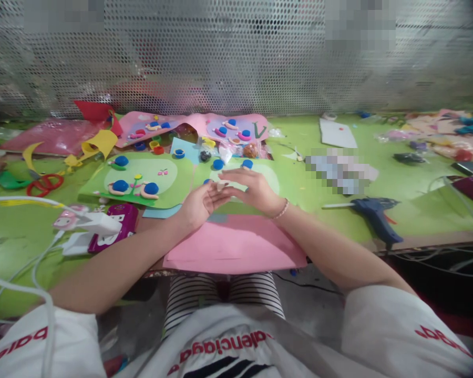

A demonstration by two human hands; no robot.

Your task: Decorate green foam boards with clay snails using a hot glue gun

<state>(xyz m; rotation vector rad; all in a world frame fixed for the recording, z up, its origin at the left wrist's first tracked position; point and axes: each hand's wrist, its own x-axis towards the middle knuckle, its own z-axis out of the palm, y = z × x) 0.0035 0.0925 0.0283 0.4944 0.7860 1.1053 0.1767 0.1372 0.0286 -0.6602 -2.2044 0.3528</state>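
Note:
My left hand point(202, 203) is palm up over the near edge of a green sheet, and my right hand point(252, 190) lies across its fingers, palm down. A small pale lump point(221, 185) shows between the two hands, apparently pressed between their fingers. Blue domes point(218, 165) sit on the green sheet just beyond my hands. To the left, a green card point(95, 181) bears snail shapes with blue shells and a small flower. Pink sheets point(236, 242) lie under my wrists at the table's front edge.
Pink cards point(205, 126) with snail shapes stand at the back before a perforated metal panel point(220, 58). Red scissors point(44, 185), a purple power strip point(116, 227) and white cables are left. A blue glue gun point(376, 218) and a white card point(338, 133) lie right.

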